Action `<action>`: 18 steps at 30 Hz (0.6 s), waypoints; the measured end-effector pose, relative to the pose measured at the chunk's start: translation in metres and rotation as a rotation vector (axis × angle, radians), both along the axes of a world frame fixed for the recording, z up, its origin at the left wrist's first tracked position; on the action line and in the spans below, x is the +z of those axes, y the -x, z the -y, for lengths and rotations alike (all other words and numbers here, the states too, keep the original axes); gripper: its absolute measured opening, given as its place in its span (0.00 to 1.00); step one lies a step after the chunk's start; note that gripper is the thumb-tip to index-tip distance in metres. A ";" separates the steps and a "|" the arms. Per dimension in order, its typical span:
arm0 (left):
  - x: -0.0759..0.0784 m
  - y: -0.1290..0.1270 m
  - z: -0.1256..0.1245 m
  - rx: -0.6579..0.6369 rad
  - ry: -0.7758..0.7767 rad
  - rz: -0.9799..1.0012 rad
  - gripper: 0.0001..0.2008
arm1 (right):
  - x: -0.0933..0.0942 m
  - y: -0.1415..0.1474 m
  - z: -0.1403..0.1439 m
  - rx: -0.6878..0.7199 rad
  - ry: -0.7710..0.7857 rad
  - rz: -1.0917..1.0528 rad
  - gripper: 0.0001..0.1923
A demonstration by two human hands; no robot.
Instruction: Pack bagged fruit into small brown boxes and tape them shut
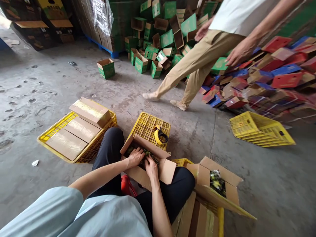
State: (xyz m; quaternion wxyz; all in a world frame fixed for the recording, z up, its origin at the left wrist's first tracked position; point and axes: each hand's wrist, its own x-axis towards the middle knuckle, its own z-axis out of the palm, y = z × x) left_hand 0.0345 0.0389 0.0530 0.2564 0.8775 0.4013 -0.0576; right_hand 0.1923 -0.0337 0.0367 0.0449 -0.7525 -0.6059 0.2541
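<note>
An open cardboard box [145, 179] rests tilted across my lap, flaps spread. Inside lie dark, glossy small packets [155, 158] with green and yellow on them; their kind is not clear. My left hand [135, 157] lies on the packets at the box's left end, fingers stretched out. Close beside it, my right hand [151, 168] reaches over the near side, its fingers extended onto the packets and partly hidden. Beyond the box, a yellow tape dispenser [161, 135] sits on an upturned yellow crate [145, 126].
At left, a yellow crate [114, 119] holds taped cartons [82, 129]. Another open box [203, 174] of packets stands at right on cartons in a crate. A person [197, 65] walks past ahead. Piled green boxes [166, 39], red and blue boxes [286, 80], and an empty crate [261, 130] lie beyond.
</note>
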 end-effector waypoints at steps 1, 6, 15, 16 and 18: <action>-0.002 -0.001 0.001 -0.012 0.009 0.020 0.20 | 0.001 -0.004 0.003 -0.024 -0.011 0.020 0.25; -0.014 -0.002 -0.002 -0.011 0.069 0.014 0.15 | -0.004 -0.018 0.011 -0.105 0.063 0.104 0.23; -0.016 0.002 -0.003 0.086 0.049 0.008 0.20 | 0.001 -0.010 0.008 -0.024 0.051 0.136 0.22; -0.016 0.002 -0.003 0.092 0.050 0.014 0.23 | 0.003 -0.008 0.007 -0.004 0.029 0.128 0.25; -0.017 0.001 -0.003 0.095 0.058 0.016 0.28 | 0.005 -0.004 0.001 0.041 0.005 0.096 0.29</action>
